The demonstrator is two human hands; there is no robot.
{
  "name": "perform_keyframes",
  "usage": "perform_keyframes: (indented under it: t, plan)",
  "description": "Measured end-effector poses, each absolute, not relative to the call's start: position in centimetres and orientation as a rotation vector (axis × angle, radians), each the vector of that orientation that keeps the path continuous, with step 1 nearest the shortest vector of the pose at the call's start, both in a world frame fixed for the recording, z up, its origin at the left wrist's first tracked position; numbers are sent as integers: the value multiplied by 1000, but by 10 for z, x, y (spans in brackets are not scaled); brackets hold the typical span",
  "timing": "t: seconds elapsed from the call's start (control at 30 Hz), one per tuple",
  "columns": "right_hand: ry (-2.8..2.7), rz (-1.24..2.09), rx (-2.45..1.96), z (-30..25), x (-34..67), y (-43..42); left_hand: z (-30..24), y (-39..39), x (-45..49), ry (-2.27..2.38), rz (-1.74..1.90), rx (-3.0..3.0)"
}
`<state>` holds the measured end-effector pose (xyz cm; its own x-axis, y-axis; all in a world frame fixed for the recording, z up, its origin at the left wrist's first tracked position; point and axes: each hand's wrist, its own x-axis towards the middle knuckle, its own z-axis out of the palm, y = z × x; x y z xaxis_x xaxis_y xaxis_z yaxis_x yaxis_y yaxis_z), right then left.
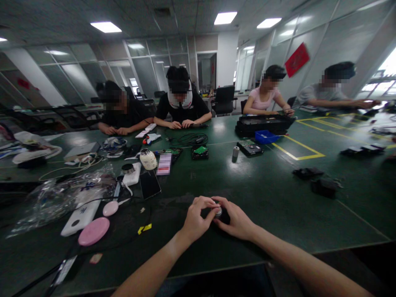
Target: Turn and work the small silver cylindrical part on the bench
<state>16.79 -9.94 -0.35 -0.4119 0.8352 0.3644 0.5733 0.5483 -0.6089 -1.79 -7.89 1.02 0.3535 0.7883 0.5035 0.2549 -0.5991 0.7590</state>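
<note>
Just above the table's near edge, my left hand (199, 218) and my right hand (235, 218) meet around a small silvery round object (218, 212). My left thumb and fingertips close on it from the left. The fingers and thumb of my right hand curve round it from the other side. Much of the object is covered by my fingers, so its exact kind does not show. Farther off on the green table (266, 185) stands a small metal cylinder (235, 152), upright, beside a hard drive (250, 147).
To the left lie a clear plastic bag (68, 194), a pink round lid (93, 231), a white power bank (81, 218) and a black phone (150, 184). A blue tray (266, 137) and black casings (262, 125) sit across the table. Several people work along the far side.
</note>
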Motion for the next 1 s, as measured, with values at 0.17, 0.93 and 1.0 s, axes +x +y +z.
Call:
perform_keyframes:
  t: [0.17,0.93,1.0]
  plan:
    - [-2153,512,-1124,-5,168,-98,17,-80,-20,867,1136,2158]
    - [-2125,554,-1121,-6,167,-98,23,-80,-15,957,1206,2150]
    - [-2130,543,-1110,-7,167,-97,23,-80,-13,925,1161,2130]
